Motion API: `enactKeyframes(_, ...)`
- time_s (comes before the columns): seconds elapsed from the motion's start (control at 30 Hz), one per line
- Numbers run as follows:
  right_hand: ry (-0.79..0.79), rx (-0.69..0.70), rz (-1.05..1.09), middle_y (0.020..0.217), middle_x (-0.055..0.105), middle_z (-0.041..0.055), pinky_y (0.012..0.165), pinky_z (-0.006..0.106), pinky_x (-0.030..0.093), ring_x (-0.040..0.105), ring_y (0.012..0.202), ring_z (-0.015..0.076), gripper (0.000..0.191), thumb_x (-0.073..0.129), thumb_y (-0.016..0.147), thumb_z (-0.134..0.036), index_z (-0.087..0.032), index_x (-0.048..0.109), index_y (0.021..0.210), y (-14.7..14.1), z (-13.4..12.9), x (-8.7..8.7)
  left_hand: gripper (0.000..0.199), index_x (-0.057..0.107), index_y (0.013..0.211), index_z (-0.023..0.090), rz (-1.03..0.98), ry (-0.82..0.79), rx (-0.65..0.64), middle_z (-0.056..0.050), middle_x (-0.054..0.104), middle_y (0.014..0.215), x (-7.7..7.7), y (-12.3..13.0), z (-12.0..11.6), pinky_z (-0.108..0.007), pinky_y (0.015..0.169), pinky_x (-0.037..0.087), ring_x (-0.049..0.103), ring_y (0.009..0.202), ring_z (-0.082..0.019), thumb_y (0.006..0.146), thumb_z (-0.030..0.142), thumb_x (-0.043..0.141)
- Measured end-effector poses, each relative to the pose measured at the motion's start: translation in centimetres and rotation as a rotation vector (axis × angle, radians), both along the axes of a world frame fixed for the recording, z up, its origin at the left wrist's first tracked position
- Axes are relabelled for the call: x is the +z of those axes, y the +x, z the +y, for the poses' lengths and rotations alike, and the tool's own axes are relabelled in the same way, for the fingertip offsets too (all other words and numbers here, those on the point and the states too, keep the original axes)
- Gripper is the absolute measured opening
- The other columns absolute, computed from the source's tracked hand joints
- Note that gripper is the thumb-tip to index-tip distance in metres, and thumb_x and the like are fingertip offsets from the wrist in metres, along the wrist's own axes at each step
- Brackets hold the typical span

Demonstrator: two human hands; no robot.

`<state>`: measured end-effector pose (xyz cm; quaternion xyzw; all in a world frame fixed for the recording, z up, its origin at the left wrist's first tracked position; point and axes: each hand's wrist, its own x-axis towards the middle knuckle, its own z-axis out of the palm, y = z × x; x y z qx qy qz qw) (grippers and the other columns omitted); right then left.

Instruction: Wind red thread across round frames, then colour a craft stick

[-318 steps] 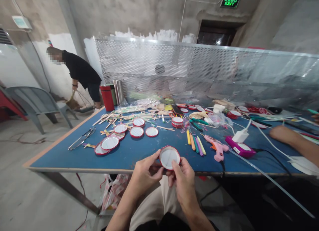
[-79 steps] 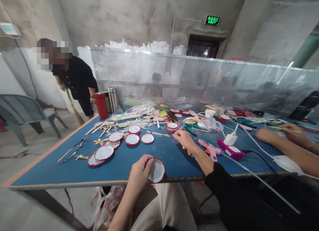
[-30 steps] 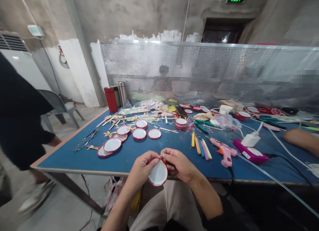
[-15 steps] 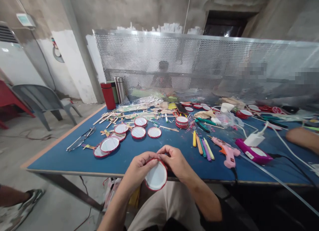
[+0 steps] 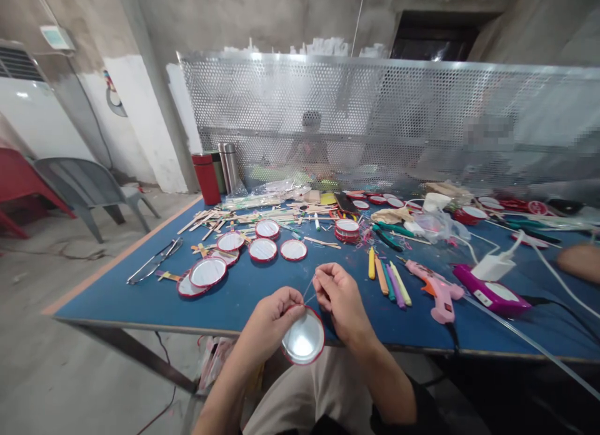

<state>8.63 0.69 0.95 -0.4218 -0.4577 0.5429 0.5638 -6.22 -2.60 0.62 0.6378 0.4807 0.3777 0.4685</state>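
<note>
Left hand: the left hand (image 5: pixel 269 319) is closed, its thumb and fingertips pinching the top of the rim of a red-rimmed disc (image 5: pixel 304 336).
Right hand: the right hand (image 5: pixel 340 297) is curled, with its thumb and fingertips pressed together on a thin pale thread (image 5: pixel 307 289); it does not appear to touch the disc.
Thread: it rises from about the disc's top rim towards the right hand's fingertips; its exact ends are too fine to tell.
Disc: round, so it has no long axis. It hangs tilted just below the left hand, face up, over the near edge of the blue worktable (image 5: pixel 140 297). The left hand is the nearer.
Left of the disc: other red-rimmed discs (image 5: pixel 207 272) lie on the table.
Right of the disc: coloured sticks (image 5: pixel 387 285) and a pink hot glue gun (image 5: pixel 438 297).
Beyond the disc: wooden craft sticks (image 5: pixel 248 211) are scattered.
Far right of the disc: another person's forearm (image 5: pixel 580 263) rests on the table.
</note>
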Motion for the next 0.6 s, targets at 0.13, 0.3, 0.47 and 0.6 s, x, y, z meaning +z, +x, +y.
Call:
enactKeyframes(0.13,0.018,-0.017,-0.050,0.057,0.048,-0.0079,0.036,0.015,0.022,0.032,0.041,0.0032,0.027,0.062,0.078,-0.043,-0.018,0.050,0.080,1.2,-1.2,-0.3,0.013,0.055,0.082,0.019,0.040,0.044,0.064,0.004,0.050,0.067,-0.2,0.4,-0.2,-0.020,0.056,0.036,0.044,0.061,-0.011,0.084,0.030,0.049)
enactKeyframes(0.3,0.124,-0.081,-0.317,0.062,0.049,-0.0052,0.044,0.017,0.033,0.041,0.049,0.0071,0.021,0.051,0.088,-0.039,-0.019,0.052,0.082,2.0,-3.6,-1.1,0.013,0.055,0.080,0.019,0.054,0.067,0.121,0.003,0.053,0.068,-0.2,0.6,-0.3,-0.020,0.057,0.036,0.046,0.063,-0.011,0.084,0.029,0.048)
enactKeyframes(0.47,0.265,-0.164,-0.639,0.070,0.061,-0.0001,0.057,0.020,0.042,0.055,0.062,0.0123,0.022,0.042,0.093,-0.035,-0.020,0.057,0.084,2.0,-5.9,-2.3,0.015,0.054,0.078,0.019,0.049,0.073,0.189,0.003,0.054,0.068,-0.3,1.1,-0.5,-0.021,0.058,0.038,0.048,0.063,-0.012,0.084,0.032,0.049)
enactKeyframes(0.6,0.252,-0.221,-0.708,0.072,0.064,0.0004,0.059,0.019,0.044,0.060,0.063,0.0128,0.023,0.040,0.094,-0.034,-0.021,0.058,0.087,2.1,-7.1,-3.1,0.016,0.055,0.080,0.020,0.071,0.071,0.246,0.002,0.057,0.070,-0.3,1.5,-0.9,-0.022,0.059,0.038,0.050,0.064,-0.013,0.084,0.033,0.048)
